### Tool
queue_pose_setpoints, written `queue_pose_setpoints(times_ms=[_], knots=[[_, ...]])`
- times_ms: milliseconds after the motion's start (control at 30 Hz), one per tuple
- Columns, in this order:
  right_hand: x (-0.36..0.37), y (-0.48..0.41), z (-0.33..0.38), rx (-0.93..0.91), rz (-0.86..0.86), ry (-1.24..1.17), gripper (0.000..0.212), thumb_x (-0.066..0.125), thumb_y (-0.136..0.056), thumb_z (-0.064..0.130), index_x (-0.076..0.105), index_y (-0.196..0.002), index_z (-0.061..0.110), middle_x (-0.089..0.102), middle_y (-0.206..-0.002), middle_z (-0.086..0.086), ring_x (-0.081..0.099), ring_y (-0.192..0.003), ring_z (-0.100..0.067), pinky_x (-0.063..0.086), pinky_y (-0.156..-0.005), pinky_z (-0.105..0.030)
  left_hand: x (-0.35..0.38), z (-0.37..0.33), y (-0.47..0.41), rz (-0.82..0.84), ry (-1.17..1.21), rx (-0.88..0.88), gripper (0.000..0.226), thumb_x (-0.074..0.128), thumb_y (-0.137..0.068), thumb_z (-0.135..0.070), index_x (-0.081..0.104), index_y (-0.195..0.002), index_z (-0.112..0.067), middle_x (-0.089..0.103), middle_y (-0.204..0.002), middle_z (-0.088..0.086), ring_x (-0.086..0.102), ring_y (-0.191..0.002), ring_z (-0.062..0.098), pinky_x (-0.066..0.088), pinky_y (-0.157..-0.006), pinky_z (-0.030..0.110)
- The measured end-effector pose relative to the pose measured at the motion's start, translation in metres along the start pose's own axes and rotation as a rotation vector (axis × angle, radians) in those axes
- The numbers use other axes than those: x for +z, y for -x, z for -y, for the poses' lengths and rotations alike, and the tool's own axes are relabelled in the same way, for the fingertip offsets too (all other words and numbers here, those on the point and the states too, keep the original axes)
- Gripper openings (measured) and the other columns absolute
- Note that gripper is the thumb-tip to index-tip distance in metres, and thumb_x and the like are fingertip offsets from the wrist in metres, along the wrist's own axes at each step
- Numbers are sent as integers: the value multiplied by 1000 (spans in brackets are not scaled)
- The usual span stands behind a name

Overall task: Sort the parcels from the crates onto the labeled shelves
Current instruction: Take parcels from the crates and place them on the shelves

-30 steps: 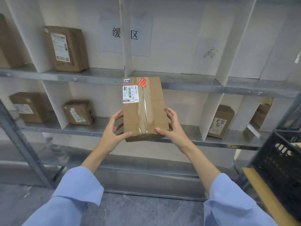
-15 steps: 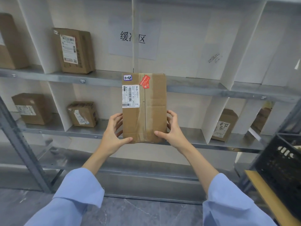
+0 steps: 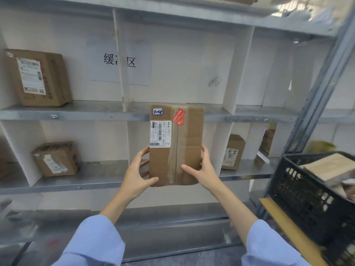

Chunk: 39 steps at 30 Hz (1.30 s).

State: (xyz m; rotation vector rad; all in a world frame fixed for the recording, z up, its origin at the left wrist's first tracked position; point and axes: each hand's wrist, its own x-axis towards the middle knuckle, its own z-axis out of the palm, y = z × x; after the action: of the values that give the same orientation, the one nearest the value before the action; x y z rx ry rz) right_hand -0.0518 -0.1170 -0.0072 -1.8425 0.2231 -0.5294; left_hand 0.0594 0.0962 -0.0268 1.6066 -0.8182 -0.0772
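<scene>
You held the box (image 3: pixel 187 150) upright before the rack (image 3: pixel 86 114), its top at the rack's middle shelf. Your left hand (image 3: pixel 134 175) and right hand (image 3: pixel 205 173) clasped its lower sides, probably so the "1-4" tag (image 3: pixel 158 111) faced you for matching.

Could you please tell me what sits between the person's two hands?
A taped cardboard parcel marked 1-4, gripped by the left hand and right hand; head view.
</scene>
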Motion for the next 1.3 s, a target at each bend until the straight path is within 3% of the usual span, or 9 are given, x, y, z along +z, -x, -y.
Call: queue_pose_setpoints(times_ms=[167,433,633,800,867,967,1067,1200,1300], knots=[[-19,4,-4,-7,-86,55,95,80,-82,22,16,-151,28,47,-127,33,50,-120,9,41,-112,-37,22,-4,-11,36,30,4,97,79,-74,5,31,-147,-36,36,-140,-34,45,-124,6,49,-80,9],[-32,6,-6,-2,-187,91,97,83,-78,28,19,-149,35,51,-118,33,54,-121,-7,44,-110,-43,35,-7,-24,104,39,28,95,79,-75,1,31,-140,-48,37,-142,-32,44,-130,8,49,-97,27],[-60,12,-3,2,-333,105,95,83,-78,25,22,-151,29,49,-122,23,48,-116,-2,39,-108,-27,68,-18,-48,167,29,54,91,79,-78,-4,27,-137,-49,33,-130,-42,46,-118,1,48,-78,7],[-103,16,-6,-4,-444,112,94,82,-78,24,22,-150,32,50,-122,24,49,-121,-6,41,-106,-29,112,-31,-76,262,50,85,90,79,-79,-6,27,-139,-49,33,-132,-42,45,-115,-13,45,-80,8],[-123,13,-8,-1,-486,109,94,82,-78,25,21,-148,36,51,-123,23,50,-123,-8,42,-107,-30,130,-38,-90,293,69,104,89,78,-79,-4,28,-139,-48,34,-133,-40,45,-118,-9,46,-84,13],[-151,2,-12,2,-542,105,93,83,-76,30,23,-146,43,54,-131,17,52,-127,-15,44,-109,-46,157,-49,-114,327,78,131,89,78,-78,-2,29,-139,-45,37,-138,-30,44,-122,1,47,-93,28],[-184,-14,-15,-16,-589,80,93,81,-80,23,22,-151,33,51,-131,15,50,-126,-13,43,-110,-47,183,-60,-144,363,52,173,91,79,-74,-8,30,-144,-42,37,-148,-15,44,-128,10,47,-96,36],[-232,-51,-24,-68,-653,13,76,76,-85,22,29,-140,44,50,-145,-2,52,-129,-19,46,-106,-46,218,-78,-187,374,-32,247,93,78,-77,-6,28,-151,-35,37,-151,-10,43,-130,8,48,-89,18],[-265,-85,-27,-108,-679,-36,78,77,-84,22,30,-144,43,51,-144,-2,52,-129,-18,48,-105,-44,247,-91,-221,312,-15,291,91,78,-76,-8,33,-149,-35,40,-149,-12,44,-133,10,52,-91,20]])
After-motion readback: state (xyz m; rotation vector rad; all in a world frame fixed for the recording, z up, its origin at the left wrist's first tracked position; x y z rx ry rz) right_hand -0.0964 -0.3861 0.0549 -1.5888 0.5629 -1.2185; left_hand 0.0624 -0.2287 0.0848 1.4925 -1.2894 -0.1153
